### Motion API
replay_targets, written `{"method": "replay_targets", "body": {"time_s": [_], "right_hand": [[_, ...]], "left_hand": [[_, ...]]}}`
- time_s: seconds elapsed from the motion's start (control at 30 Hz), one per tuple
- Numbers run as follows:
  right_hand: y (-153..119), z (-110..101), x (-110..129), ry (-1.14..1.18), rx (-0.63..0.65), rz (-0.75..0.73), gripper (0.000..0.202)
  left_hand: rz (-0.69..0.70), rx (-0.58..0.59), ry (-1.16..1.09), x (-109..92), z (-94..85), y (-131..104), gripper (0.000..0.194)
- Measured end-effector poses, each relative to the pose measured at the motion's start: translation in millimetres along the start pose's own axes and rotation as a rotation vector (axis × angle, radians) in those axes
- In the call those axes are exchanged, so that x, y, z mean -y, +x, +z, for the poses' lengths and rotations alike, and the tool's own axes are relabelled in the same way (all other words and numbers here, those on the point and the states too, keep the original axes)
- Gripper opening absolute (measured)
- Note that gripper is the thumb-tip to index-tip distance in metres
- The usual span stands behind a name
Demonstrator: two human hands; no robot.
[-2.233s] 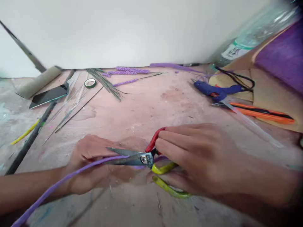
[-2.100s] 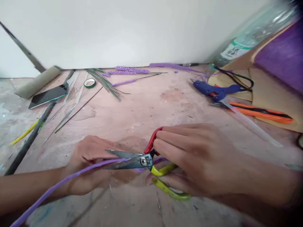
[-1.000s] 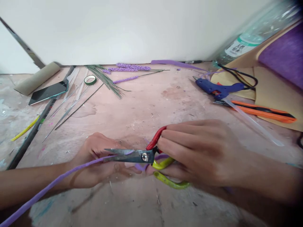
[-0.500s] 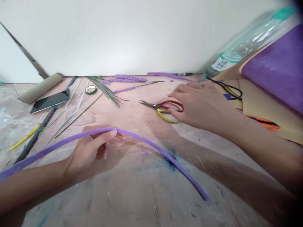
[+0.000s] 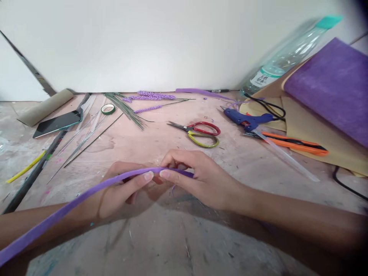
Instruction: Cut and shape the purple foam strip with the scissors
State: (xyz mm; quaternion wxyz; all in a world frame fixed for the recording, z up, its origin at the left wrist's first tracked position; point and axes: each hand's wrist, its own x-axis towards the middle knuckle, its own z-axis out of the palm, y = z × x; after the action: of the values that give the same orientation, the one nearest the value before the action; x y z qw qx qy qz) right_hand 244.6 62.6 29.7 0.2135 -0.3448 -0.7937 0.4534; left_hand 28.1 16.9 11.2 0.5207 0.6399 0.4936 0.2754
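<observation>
A long, narrow purple strip (image 5: 94, 188), soft-looking like felt or foam, runs from the lower left edge up to both hands. My left hand (image 5: 123, 182) pinches it between thumb and fingers near the middle of the view. Close beside that thumb, my right hand (image 5: 189, 174) also pinches the strip; the part beyond is mostly hidden behind this hand. Scissors (image 5: 198, 132) with one red and one yellow handle lie apart from the hands, just beyond them. Purple flower stalks (image 5: 155, 96) and green wire stems (image 5: 126, 109) rest farther back.
At right lie a blue glue gun (image 5: 244, 119) with a clear stick, an orange utility knife (image 5: 296, 143), a water bottle (image 5: 281, 63) and a purple sheet (image 5: 330, 88). Green tape (image 5: 108, 109), a phone (image 5: 57, 123), a cardboard tube (image 5: 46, 108) and a yellow stick (image 5: 25, 167) are at left.
My right hand has come back from beside the scissors and taken hold of the purple strip next to my left hand. The glue gun is now uncovered. The view has shifted slightly.
</observation>
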Motion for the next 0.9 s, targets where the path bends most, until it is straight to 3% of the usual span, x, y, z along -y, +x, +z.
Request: {"method": "replay_targets", "body": {"time_s": [0.2, 0.43, 0.63, 0.9], "right_hand": [[0.0, -6.0, -0.7, 0.06, 0.034, 0.004, 0.019], [8.0, -15.2, -15.9, 0.086, -0.005, -0.003, 0.023], [10.3, -23.1, -15.9, 0.046, -0.008, -0.014, 0.014], [12.6, -28.7, -19.2, 0.138, 0.026, 0.002, 0.022]], "left_hand": [[0.018, -0.04, -0.073, 11.6, -0.7, -1.8, 0.037], [-0.127, -0.115, -0.489, 12.3, 4.3, 3.3, 0.043], [-0.105, -0.225, -0.514, 10.4, 4.6, 3.6, 0.039], [-0.099, -0.34, -0.462, 6.8, 6.1, 4.1, 0.039]]}}
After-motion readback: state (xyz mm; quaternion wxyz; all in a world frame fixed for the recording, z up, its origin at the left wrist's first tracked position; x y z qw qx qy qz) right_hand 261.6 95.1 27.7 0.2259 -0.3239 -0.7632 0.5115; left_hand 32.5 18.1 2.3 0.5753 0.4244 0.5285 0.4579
